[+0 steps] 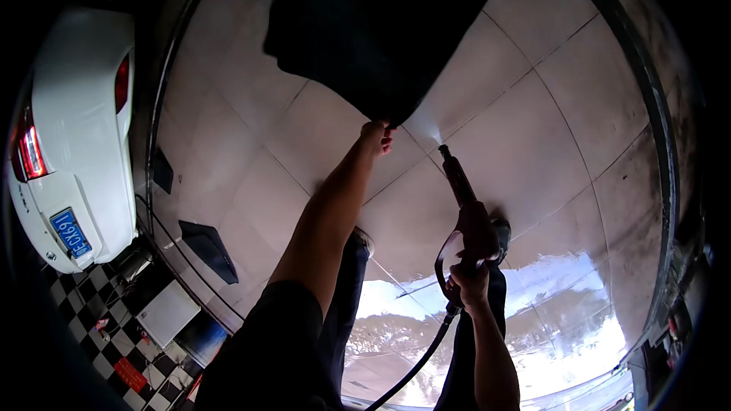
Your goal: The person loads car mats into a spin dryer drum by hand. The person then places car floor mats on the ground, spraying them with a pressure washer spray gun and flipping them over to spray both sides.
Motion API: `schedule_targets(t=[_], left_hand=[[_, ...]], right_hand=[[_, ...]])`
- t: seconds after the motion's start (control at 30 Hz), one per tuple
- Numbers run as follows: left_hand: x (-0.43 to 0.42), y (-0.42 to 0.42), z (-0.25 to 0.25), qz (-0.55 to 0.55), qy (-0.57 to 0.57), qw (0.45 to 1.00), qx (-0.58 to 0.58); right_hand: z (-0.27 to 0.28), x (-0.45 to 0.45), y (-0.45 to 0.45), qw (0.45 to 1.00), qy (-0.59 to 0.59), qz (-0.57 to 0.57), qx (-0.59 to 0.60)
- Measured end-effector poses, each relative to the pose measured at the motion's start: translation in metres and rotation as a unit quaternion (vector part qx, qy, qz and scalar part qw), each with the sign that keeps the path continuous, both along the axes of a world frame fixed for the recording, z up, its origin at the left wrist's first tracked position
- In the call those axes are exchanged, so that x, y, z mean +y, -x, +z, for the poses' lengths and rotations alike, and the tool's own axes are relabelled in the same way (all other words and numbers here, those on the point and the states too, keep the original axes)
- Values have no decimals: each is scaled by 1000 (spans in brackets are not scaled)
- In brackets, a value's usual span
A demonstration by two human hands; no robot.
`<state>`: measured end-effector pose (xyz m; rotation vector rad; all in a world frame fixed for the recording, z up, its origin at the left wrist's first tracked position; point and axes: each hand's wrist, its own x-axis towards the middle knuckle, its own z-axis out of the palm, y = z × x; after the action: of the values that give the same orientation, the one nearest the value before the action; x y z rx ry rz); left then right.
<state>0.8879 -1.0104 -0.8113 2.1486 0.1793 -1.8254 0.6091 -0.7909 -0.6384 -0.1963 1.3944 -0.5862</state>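
My left hand (377,137) is closed on the near corner of a black car floor mat (388,27), which hangs out ahead of me. The mat's far edge runs out of the top of the view. My right hand (470,283) grips the handle of a dark spray gun (474,222). Its nozzle points forward, close to the mat's near right edge, and a pale mist (434,125) comes out of the tip. From the bottom of the handle, a black hose (422,358) trails down between my legs.
Light floor tiles (533,137) lie around my feet, with bright reflections near the bottom. Two dark flat pieces (209,250) rest at the left. Beyond a dark curved edge stands a white car (84,137), beside a black-and-white checkered floor (106,335) holding a white box (169,315).
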Motion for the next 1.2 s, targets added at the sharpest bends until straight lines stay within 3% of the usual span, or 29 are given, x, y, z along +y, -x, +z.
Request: schedule_targets(t=[0.07, 0.1, 0.4, 0.63, 0.73, 0.83, 1.0, 1.2], left_hand=[[-3, 7, 30, -30, 12, 999, 31], [-9, 13, 40, 20, 47, 998, 46], [-31, -10, 153, 129, 99, 985, 64], [-24, -18, 244, 234, 150, 961, -14], [8, -32, 273, 310, 243, 918, -44], [22, -46, 324, 385, 278, 877, -76], [58, -77, 386, 457, 334, 822, -65], [168, -161, 426, 544, 411, 728, -66]], right_hand=[[10, -10, -4, 1000, 16, -3, -7], [16, -16, -6, 1000, 26, -7, -7], [72, -78, 4, 994, 90, -45, 35], [125, -105, 76, 976, 152, 35, 151], [152, -136, 100, 989, 82, 10, 120], [180, -144, 132, 992, 100, 31, 73], [233, -151, 150, 984, 131, 70, 97], [262, -143, 132, 970, 154, 120, 144]])
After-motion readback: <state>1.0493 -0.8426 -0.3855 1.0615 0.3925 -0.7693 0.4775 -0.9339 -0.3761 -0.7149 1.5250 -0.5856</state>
